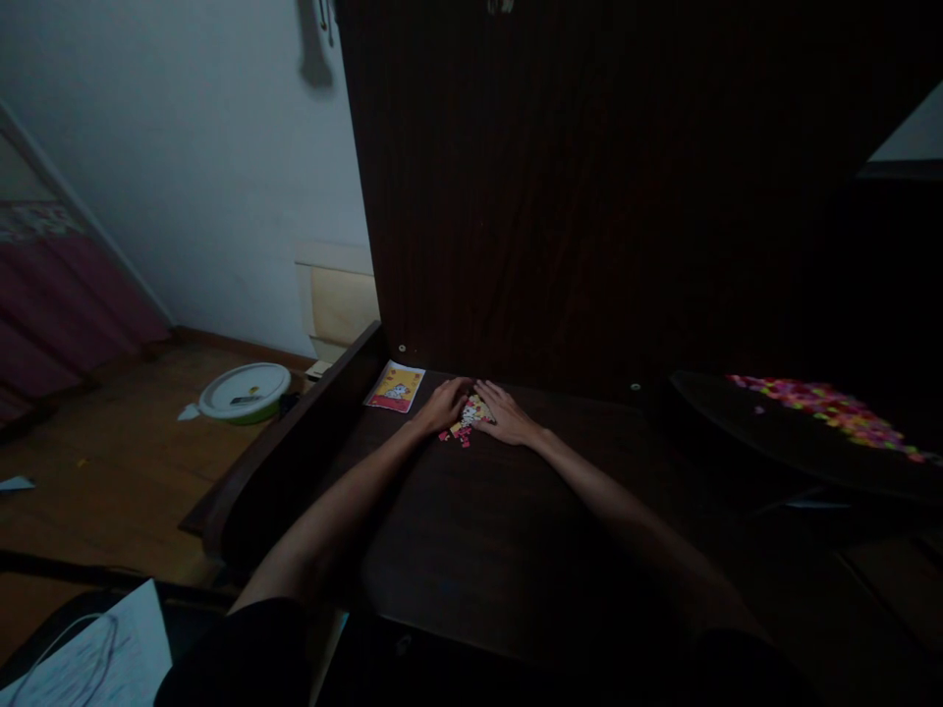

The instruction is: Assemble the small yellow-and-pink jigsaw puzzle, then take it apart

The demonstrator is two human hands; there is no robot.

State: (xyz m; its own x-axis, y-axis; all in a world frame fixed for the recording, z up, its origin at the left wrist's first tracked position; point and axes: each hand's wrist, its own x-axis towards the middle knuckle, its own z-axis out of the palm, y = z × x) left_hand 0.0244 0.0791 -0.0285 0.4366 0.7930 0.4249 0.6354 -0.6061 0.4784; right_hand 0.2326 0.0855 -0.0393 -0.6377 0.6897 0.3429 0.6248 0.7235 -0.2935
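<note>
Both of my hands rest on the dark wooden desktop [471,550], cupped around a small heap of jigsaw puzzle pieces [478,410]. My left hand [444,405] lies along the left side of the heap, its fingers stretched out and slightly bent. On the other side lies my right hand [510,416], fingers extended and touching the pieces. Several loose red and yellow pieces [463,435] spill toward me between the hands. A picture card [396,386] with a white figure on yellow and red lies left of my left hand. The palms hide part of the heap.
A dark upright panel [575,216] closes off the back, and a raised side board [302,442] borders the left. At right, many colourful small pieces [832,407] lie on a dark surface. A white-and-green tub [247,388] stands on the floor; papers [110,648] lie at lower left.
</note>
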